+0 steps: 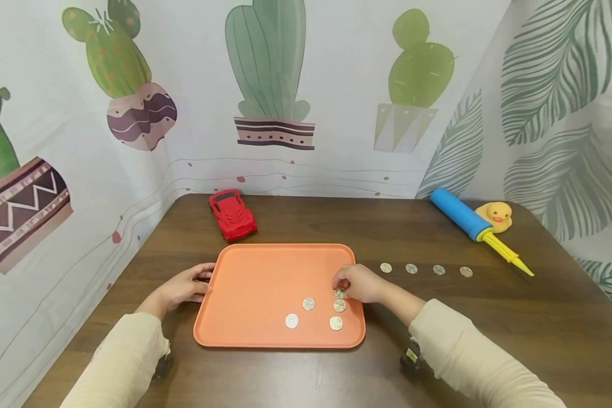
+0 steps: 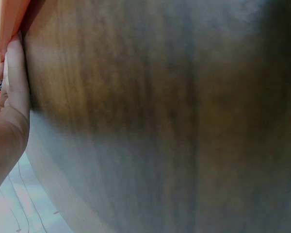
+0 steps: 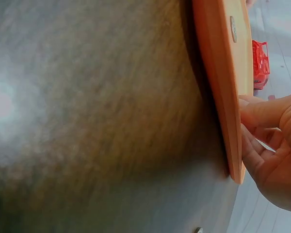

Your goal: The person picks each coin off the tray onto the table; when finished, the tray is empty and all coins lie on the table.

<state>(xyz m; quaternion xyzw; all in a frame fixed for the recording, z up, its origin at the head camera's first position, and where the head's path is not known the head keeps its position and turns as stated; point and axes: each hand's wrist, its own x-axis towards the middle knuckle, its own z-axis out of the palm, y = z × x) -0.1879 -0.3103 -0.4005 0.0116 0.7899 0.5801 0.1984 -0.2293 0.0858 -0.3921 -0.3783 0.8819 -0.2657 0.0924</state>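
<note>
Five coins (image 1: 336, 323) on tray (image 1: 255, 283), head view (right wrist: one)

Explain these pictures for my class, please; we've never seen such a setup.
There is no machine here: a person works bare-handed. The wide picture is taken from the person's head, looking forward and down; the other two are taken from the left and right wrists. On the wooden table sit an orange tray, a red toy car, a blue-and-yellow pump and a yellow duck. Five coins show on the tray, four more in a row to its right. The left hand touches the tray's left side. The right hand has its fingers at one coin; whether they grip it is unclear.
</note>
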